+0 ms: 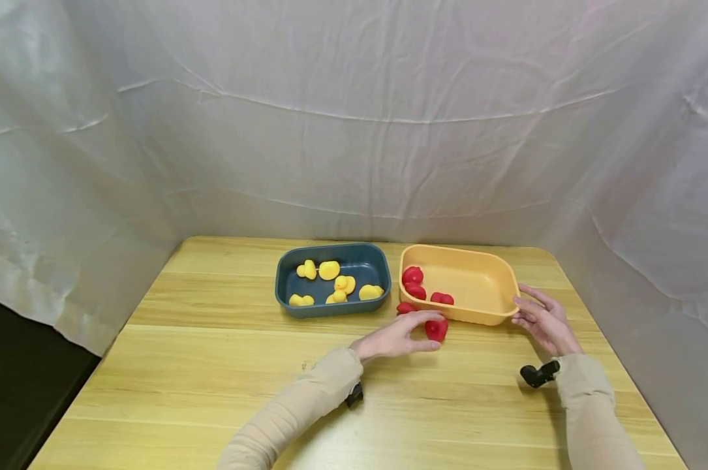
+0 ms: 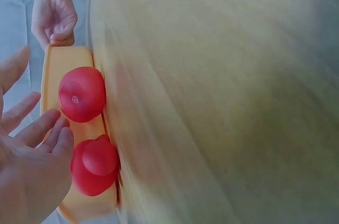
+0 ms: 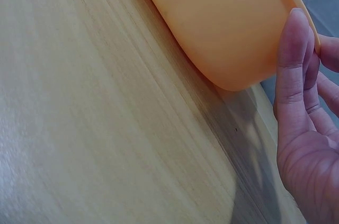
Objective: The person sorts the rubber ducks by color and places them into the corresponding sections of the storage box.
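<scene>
My left hand [image 1: 396, 336] reaches over the table with its fingers loosely bent, beside a red rubber duck [image 1: 436, 329] in front of the orange tray [image 1: 477, 318]. In the left wrist view the fingers stand apart from this duck, whose round base [image 2: 82, 95] faces the camera, and from a second red duck [image 2: 95, 166]. At the tray's right end my right hand [image 1: 546, 321] pinches the rim, with the thumb [image 3: 294, 49] on the inner or near side. Several red ducks [image 1: 414, 284] lie inside the tray, towards its left.
A dark blue tray [image 1: 286, 307] with several yellow rubber ducks [image 1: 344, 284] stands left of the orange tray. Both are near the back edge of the wooden table [image 1: 213, 365]. Pale curtains [image 1: 354, 130] hang behind and at the sides.
</scene>
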